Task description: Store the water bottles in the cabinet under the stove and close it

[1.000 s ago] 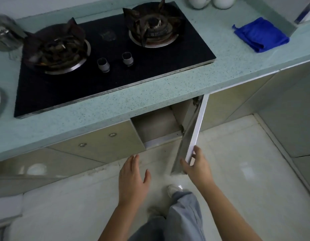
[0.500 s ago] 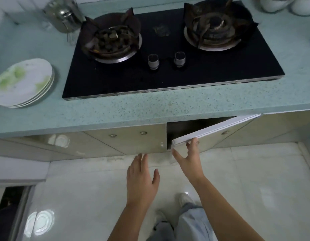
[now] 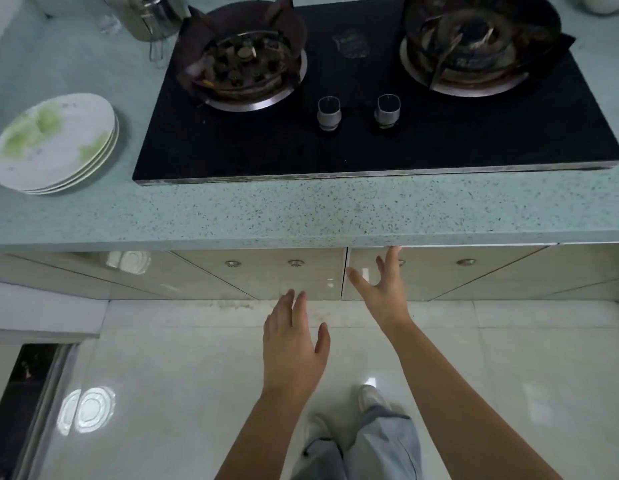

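Observation:
The beige cabinet door [image 3: 439, 275] under the black two-burner stove [image 3: 370, 109] sits flush with the door to its left. My right hand [image 3: 381, 289] lies flat against that door near its left edge, fingers spread. My left hand [image 3: 294, 344] hovers open above the floor, a little in front of the cabinets, touching nothing. No water bottle shows anywhere; the cabinet's inside is hidden.
A stack of white and green plates [image 3: 55, 143] rests on the speckled countertop [image 3: 301, 216] at the left. A steel pot [image 3: 145, 15] stands behind them. My legs and white shoes [image 3: 367, 396] are on the glossy tiled floor.
The right hand has swung the cabinet door from wide open to shut against the frame. The view has shifted so the stove sits more centred and closer.

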`<move>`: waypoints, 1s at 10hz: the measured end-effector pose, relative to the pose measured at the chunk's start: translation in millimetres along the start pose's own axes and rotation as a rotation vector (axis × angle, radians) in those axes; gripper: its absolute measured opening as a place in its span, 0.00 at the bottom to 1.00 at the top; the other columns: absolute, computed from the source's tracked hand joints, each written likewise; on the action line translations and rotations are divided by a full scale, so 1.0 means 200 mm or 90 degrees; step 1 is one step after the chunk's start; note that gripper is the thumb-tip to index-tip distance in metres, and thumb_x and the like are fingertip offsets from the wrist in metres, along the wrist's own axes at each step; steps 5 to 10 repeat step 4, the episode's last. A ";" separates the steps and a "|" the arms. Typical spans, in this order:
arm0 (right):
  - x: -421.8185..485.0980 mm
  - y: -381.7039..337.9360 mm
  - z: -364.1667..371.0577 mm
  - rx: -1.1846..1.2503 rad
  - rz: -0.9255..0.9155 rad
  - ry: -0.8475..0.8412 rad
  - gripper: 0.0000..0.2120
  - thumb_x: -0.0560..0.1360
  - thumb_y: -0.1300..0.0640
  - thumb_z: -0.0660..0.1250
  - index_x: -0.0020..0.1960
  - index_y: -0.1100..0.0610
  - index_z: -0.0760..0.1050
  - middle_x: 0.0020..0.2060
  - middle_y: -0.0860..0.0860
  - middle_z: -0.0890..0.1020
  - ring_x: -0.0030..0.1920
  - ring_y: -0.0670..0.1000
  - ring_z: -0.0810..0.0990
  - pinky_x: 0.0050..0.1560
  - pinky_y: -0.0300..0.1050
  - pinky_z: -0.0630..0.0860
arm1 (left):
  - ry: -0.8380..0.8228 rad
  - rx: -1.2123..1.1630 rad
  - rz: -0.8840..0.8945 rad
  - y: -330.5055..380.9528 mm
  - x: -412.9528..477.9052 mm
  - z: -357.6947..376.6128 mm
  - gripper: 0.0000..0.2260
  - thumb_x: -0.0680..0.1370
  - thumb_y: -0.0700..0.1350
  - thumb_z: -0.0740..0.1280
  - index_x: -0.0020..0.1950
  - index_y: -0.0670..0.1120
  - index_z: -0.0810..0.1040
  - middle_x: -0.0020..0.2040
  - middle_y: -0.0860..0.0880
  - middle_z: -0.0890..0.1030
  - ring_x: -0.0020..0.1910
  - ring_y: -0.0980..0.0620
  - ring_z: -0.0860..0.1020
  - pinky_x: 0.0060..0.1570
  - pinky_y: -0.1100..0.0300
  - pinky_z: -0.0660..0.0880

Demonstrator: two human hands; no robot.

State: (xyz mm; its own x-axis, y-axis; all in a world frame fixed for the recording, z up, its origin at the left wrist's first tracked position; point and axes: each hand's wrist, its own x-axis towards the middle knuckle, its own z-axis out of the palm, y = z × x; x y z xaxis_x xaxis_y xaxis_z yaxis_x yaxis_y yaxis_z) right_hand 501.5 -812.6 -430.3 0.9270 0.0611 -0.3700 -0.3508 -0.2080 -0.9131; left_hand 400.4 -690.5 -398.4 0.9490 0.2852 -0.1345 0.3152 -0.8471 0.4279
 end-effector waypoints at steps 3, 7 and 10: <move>-0.04 -0.01 -0.12 -0.056 0.044 -0.026 0.43 0.70 0.47 0.68 0.73 0.49 0.42 0.75 0.46 0.51 0.73 0.46 0.52 0.72 0.55 0.57 | 0.010 -0.015 0.008 0.07 -0.02 -0.03 0.24 0.74 0.51 0.59 0.67 0.40 0.67 0.67 0.38 0.71 0.66 0.39 0.68 0.63 0.44 0.66; -0.11 -0.04 -0.19 -0.096 0.052 -0.009 0.35 0.72 0.47 0.66 0.72 0.52 0.52 0.73 0.51 0.60 0.72 0.49 0.57 0.70 0.51 0.60 | 0.001 -0.029 0.008 0.12 -0.05 -0.07 0.24 0.74 0.47 0.64 0.67 0.39 0.66 0.68 0.38 0.69 0.68 0.39 0.66 0.64 0.45 0.64; -0.11 -0.04 -0.19 -0.096 0.052 -0.009 0.35 0.72 0.47 0.66 0.72 0.52 0.52 0.73 0.51 0.60 0.72 0.49 0.57 0.70 0.51 0.60 | 0.001 -0.029 0.008 0.12 -0.05 -0.07 0.24 0.74 0.47 0.64 0.67 0.39 0.66 0.68 0.38 0.69 0.68 0.39 0.66 0.64 0.45 0.64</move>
